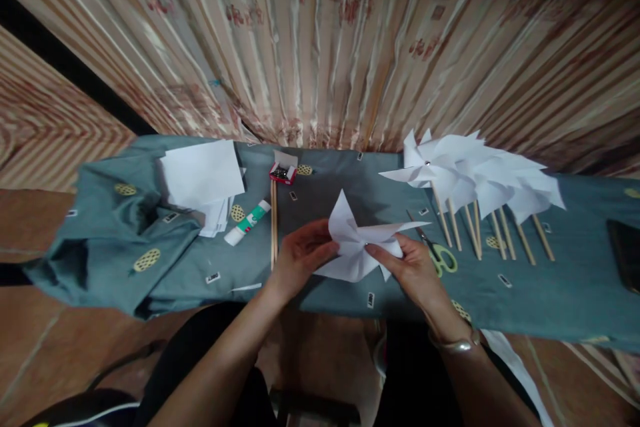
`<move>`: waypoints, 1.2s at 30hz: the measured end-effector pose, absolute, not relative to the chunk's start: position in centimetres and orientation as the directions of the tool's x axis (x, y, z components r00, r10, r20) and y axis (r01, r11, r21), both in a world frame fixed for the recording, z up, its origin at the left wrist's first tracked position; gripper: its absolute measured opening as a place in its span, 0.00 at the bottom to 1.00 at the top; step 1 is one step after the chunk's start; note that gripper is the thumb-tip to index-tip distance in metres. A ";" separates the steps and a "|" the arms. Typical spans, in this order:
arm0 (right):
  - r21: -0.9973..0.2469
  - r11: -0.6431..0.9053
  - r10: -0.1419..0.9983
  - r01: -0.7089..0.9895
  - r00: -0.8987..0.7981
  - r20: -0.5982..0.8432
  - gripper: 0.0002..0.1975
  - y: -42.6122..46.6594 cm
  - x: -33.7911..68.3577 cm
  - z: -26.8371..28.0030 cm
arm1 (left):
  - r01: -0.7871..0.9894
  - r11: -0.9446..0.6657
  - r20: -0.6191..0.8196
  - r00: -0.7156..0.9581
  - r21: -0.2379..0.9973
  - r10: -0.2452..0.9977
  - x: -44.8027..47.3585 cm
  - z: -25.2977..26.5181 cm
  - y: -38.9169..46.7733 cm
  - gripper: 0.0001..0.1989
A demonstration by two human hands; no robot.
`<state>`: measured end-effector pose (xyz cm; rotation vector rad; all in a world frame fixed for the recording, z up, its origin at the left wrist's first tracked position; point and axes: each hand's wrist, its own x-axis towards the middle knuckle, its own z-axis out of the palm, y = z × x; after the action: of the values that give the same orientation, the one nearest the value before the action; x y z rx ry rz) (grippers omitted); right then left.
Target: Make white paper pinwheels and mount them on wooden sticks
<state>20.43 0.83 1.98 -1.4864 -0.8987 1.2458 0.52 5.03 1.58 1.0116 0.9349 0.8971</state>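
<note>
A white paper pinwheel (353,260) is held between my two hands above the front of the cloth-covered table. My left hand (305,250) pinches its left side, thumb on top of the paper. On the other side, my right hand (407,263) grips it with the thumb by the small pin at its centre. Whether a stick is behind the paper is hidden. Green-handled scissors (443,259) lie just right of my right hand. Left of my left hand are wooden sticks (273,220) and a glue stick (249,222).
Several finished pinwheels on sticks (480,173) lie overlapping at the right. A small red box of pins (283,170) stands open at the back, and a stack of white paper (205,173) sits at the left. A dark object (625,250) rests near the right edge. A pleated curtain (320,47) hangs behind.
</note>
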 end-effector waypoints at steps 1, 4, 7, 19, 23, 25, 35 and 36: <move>-0.965 -0.260 0.940 -0.040 0.216 -0.263 0.18 0.8 20.6 2.1 | -0.125 0.227 -0.187 0.269 0.966 0.945 -0.4 1.7 5.5 0.24; -0.968 -0.250 0.944 0.018 0.229 -0.239 0.18 0.8 20.9 2.3 | 0.287 -0.015 -0.013 0.097 0.958 0.995 -3.4 1.5 7.0 0.20; -0.964 -0.260 0.947 0.060 0.212 -0.242 0.19 0.6 21.1 2.2 | 0.666 -0.215 0.134 0.172 0.714 0.976 -5.7 0.8 7.8 0.15; -0.962 -0.266 0.948 0.065 0.199 -0.249 0.18 0.0 21.4 2.3 | 0.828 -0.326 0.219 0.250 0.457 0.943 -6.7 -1.1 7.5 0.18; -0.960 -0.268 0.947 0.086 0.205 -0.246 0.18 -0.2 21.7 2.3 | 0.831 -0.343 0.205 0.279 0.437 0.938 -7.1 -0.8 7.4 0.18; -0.961 -0.257 0.950 0.100 0.209 -0.233 0.17 -0.3 21.8 2.2 | 0.841 -0.339 0.176 0.291 0.422 0.941 -7.1 -0.5 7.4 0.17; -0.969 -0.217 0.962 0.117 0.191 -0.192 0.15 -1.2 23.0 2.7 | 0.819 -0.230 0.045 0.244 0.526 0.969 -5.5 0.3 5.7 0.19; -0.970 -0.212 0.963 0.119 0.195 -0.187 0.15 -1.3 23.2 2.8 | 0.799 -0.221 0.026 0.250 0.559 0.968 -5.5 0.4 5.2 0.18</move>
<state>23.17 -1.28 2.79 -1.5424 -1.0681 1.1449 -5.46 5.17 0.40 2.0934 1.6086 0.5213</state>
